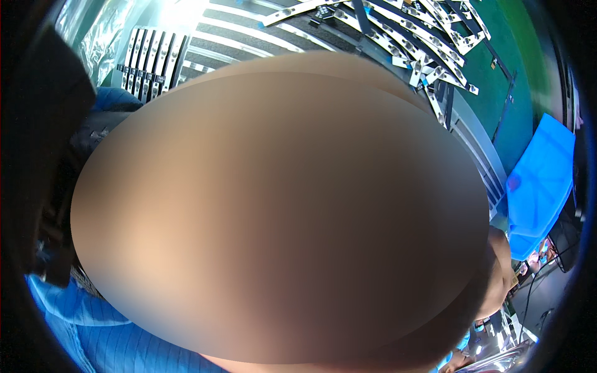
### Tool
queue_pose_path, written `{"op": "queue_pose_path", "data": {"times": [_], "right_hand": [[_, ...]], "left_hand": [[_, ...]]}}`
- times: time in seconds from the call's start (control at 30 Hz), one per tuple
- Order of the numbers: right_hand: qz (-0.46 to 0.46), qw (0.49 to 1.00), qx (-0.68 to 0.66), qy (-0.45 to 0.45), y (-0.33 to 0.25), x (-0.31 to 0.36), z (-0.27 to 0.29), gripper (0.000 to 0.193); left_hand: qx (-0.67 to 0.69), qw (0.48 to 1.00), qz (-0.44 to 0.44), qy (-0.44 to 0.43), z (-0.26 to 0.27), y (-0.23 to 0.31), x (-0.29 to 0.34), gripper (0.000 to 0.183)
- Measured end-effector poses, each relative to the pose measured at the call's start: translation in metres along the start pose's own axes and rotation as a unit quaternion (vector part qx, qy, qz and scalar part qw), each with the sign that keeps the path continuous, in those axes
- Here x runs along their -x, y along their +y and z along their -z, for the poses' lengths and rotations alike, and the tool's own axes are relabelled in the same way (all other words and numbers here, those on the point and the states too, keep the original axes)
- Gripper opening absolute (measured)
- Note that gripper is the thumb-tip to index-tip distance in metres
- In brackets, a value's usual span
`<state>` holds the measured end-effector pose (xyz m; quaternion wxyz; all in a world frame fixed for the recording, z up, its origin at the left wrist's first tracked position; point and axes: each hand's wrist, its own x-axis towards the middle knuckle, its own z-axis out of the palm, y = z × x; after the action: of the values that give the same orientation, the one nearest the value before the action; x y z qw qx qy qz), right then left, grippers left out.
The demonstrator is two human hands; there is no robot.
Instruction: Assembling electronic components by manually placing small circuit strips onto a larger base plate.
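Observation:
A large blurred, skin-toned shape (280, 211) fills the middle of the head view, very close, and hides what lies behind it. Neither of my hands can be made out. Bare skin (495, 273) shows at the shape's right edge, but whose it is or which part I cannot tell. Blue striped cloth (118, 339) lies along the lower left. Beyond the shape, a loose pile of narrow black-and-white strips (404, 37) lies at the upper right, some crossing each other.
Similar strips (149, 59) stand in a row at the upper left, beside clear plastic film (102, 46). Pale slats (249, 34) run across the back. A green surface (504, 62) and a bright blue sheet-like object (541, 186) are at right. Dark objects (50, 93) border the left.

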<state>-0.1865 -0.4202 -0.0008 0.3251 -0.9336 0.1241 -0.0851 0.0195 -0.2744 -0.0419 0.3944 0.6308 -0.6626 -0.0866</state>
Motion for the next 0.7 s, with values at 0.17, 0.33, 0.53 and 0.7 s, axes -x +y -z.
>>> {"op": "queue_pose_path", "data": {"times": [0.17,0.33,0.53,0.7], "right_hand": [[0.017,0.996,0.045,0.070,0.004,0.007,-0.005,0.016],[0.016,0.997,0.027,0.069,0.006,0.007,-0.014,0.015],[0.023,0.996,0.033,0.076,0.000,0.006,0.000,0.016],[0.006,0.998,0.038,0.056,-0.001,0.005,-0.018,0.016]], "left_hand": [[0.006,1.000,0.012,-0.011,0.002,0.006,-0.005,0.024],[0.001,0.998,0.054,-0.031,0.009,0.011,-0.004,0.023],[0.013,0.997,0.056,-0.051,0.018,0.016,-0.014,0.023],[0.024,0.991,0.099,-0.085,0.017,0.016,-0.001,0.023]]}}
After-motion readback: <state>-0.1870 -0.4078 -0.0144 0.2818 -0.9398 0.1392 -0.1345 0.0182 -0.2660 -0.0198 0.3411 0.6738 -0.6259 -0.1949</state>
